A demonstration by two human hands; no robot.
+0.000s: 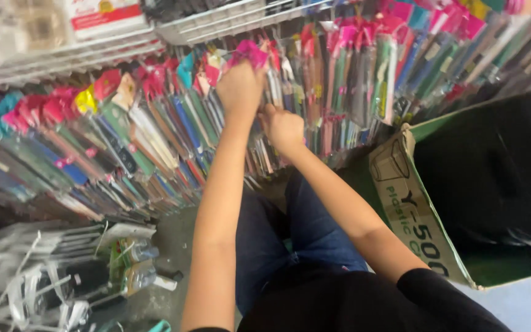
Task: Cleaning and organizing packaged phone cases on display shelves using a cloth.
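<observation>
- Bare forearms reach up; left hand (239,89) pinches a pink-topped packet (250,52), right hand (283,128) curls shut, contents unclear.
- Glossy hanging pen packets (155,135) crowd around.
- Green cardboard box (413,209) stands open at the right.

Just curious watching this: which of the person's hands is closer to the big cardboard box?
The right hand. It is among the hanging packets, just left of the cardboard box. The left hand is higher and farther left, gripping a pink packet header.

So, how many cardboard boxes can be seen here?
1: an open cardboard box stands at the right, beside the right hand's arm. Others may be hidden outside the view.
</observation>
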